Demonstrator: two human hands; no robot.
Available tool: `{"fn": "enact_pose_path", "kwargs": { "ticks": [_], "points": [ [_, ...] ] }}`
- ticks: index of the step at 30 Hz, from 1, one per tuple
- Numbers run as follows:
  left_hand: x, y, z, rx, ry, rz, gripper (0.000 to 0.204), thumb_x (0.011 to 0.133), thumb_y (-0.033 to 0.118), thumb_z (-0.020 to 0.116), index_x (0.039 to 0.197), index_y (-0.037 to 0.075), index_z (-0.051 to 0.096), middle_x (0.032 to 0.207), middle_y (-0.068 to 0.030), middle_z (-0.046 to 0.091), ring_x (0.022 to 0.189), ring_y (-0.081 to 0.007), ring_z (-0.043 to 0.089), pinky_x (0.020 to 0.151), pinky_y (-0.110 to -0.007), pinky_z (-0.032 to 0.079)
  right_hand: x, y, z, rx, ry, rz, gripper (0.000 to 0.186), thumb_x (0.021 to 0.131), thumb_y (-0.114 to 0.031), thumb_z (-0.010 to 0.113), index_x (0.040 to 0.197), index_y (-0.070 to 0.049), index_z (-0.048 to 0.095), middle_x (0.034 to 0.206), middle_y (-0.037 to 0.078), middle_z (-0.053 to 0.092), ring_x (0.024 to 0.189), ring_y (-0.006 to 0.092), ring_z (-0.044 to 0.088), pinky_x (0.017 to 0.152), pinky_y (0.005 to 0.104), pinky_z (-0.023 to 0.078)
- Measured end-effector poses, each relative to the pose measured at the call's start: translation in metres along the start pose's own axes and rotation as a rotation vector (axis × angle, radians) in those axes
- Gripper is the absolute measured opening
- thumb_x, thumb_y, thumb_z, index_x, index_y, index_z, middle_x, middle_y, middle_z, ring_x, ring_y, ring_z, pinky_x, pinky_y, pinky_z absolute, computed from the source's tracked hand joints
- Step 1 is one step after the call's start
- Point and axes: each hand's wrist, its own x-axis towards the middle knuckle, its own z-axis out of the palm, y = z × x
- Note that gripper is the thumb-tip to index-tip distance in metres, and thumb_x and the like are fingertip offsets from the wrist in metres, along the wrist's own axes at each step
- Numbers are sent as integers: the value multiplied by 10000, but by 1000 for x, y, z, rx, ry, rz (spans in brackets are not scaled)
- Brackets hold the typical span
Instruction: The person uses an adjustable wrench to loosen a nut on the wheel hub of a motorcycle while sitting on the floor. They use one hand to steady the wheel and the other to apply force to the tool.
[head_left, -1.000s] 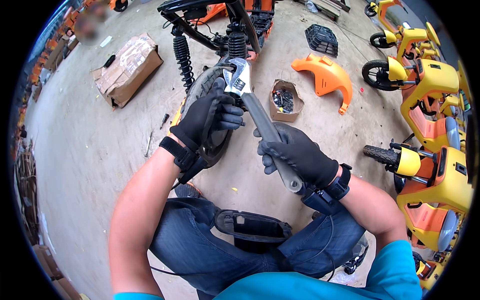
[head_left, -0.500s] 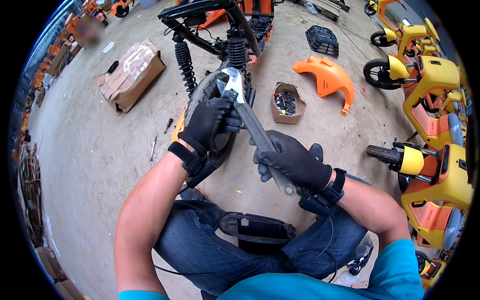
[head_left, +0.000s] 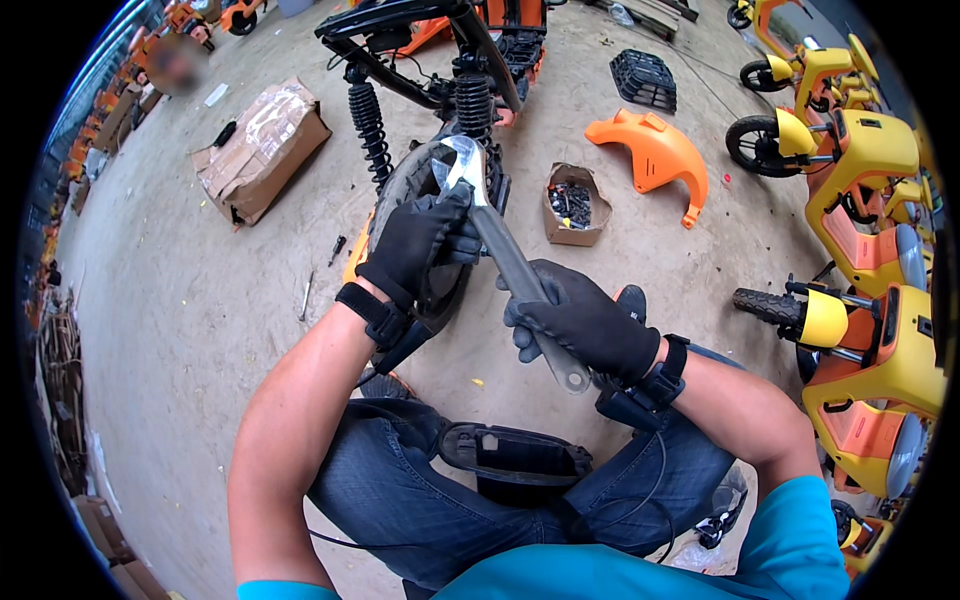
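Note:
A large adjustable wrench with a silver head and grey handle lies slanted between my two black-gloved hands. My right hand is wrapped round the lower handle, its end poking out below the fingers. Up at the head, my left hand is closed on the wrench just under the jaws, thumb against the head. Beneath it is a scooter's black rear tyre, partly hidden by my left hand and the wrench. Beside the tyre stand the black coil shock absorbers and the bare black frame.
Right of the wheel is a small open carton of dark small parts. Beyond it lie an orange fender and a black basket. A taped cardboard box sits at left. Yellow scooters line the right. A black tray-like part lies between my legs.
Almost nothing differs. Both hands keep their grip on the wrench, and my right hand has shifted very slightly left.

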Motion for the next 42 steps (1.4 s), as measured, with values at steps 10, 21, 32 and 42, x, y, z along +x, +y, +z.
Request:
{"fn": "enact_pose_path", "kwargs": {
  "ticks": [10, 21, 32, 42],
  "points": [
    [-1, 1, 1, 89, -49, 43, 241, 938, 236, 598, 955, -1, 636, 766, -78, 662, 602, -156, 624, 585, -262, 527, 0, 1, -2, 40, 1, -20, 372, 942, -121, 558, 1269, 19, 448, 934, 74, 577, 747, 116, 611, 656, 277, 563],
    [8, 5, -56, 1132, 472, 513, 395, 856, 280, 669, 1132, 14, 577, 850, -158, 684, 783, -272, 670, 745, -375, 520, -4, 6, -43, 50, 149, 344, 216, 928, -195, 619, 1009, 3, 585, 815, 52, 598, 661, 109, 592, 594, 255, 530],
    [16, -8, -67, 1376, 497, 464, 644, 805, 320, 687, 1317, -2, 465, 1099, -246, 643, 968, -360, 648, 847, -434, 500, 44, 42, -59, -80, 18, 438, 187, 946, -182, 573, 927, 3, 569, 778, 72, 605, 622, 140, 599, 588, 279, 528],
    [16, -9, -68, 1378, 477, 532, 448, 838, 298, 626, 1154, -1, 520, 1104, -248, 615, 1022, -390, 615, 866, -457, 496, 56, 50, -66, -68, 4, 392, 216, 919, -133, 576, 879, 79, 584, 775, 151, 626, 644, 222, 645, 610, 332, 565]
  ]
}}
